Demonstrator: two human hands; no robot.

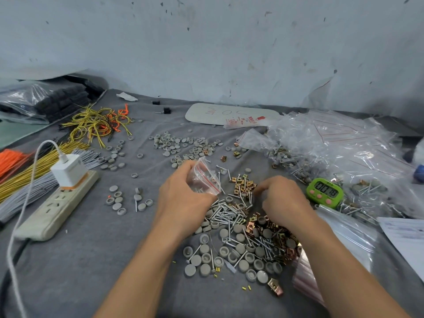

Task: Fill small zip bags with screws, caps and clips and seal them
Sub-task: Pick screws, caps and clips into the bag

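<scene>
My left hand (181, 198) grips a small clear zip bag (205, 177) with a red seal line, its mouth turned towards the right; a few screws show inside. My right hand (282, 200) hovers with curled fingers over a cluster of gold metal clips (243, 184), its fingertips at the clips; what they pinch is hidden. Below both hands lies a heap of silver screws (226, 213), grey round caps (243, 255) and more copper-coloured clips (253, 226) on the grey cloth.
A green timer (324, 192) sits right of my right hand. Filled bags (332, 145) pile up at the right. A stack of empty zip bags (305, 278) lies bottom right. A power strip with charger (59, 200) and wire bundles (23, 171) lie left. Loose caps (183, 145) scatter farther back.
</scene>
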